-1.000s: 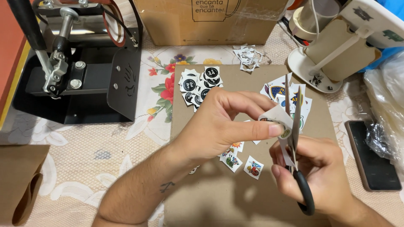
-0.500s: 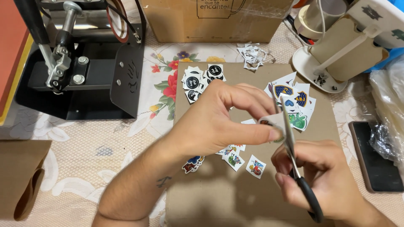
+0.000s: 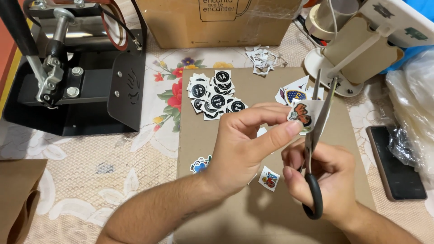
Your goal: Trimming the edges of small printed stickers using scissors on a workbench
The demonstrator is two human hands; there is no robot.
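My left hand (image 3: 246, 144) pinches a small printed sticker (image 3: 302, 114) with an orange figure between thumb and fingers, above a brown cardboard sheet (image 3: 226, 217). My right hand (image 3: 323, 178) grips black-handled scissors (image 3: 316, 135), blades parted and pointing up, their edges against the sticker's right side. Loose cut stickers lie on the cardboard: a pile of black round ones (image 3: 214, 97), a blue one (image 3: 200, 165) under my left wrist, a red one (image 3: 269, 178) between my hands, and colourful ones (image 3: 294, 94) behind the scissors.
A black heat press (image 3: 77, 86) stands at the left. A brown cardboard box (image 3: 217, 22) sits at the back, paper scraps (image 3: 263, 58) before it. A beige stand (image 3: 357, 49) is at the right, a dark phone (image 3: 397, 162) and clear plastic bags (image 3: 413, 104) beyond.
My left hand has turned the sticker so its printed face shows. The scissor blades have opened wider and shifted to the sticker's right edge.
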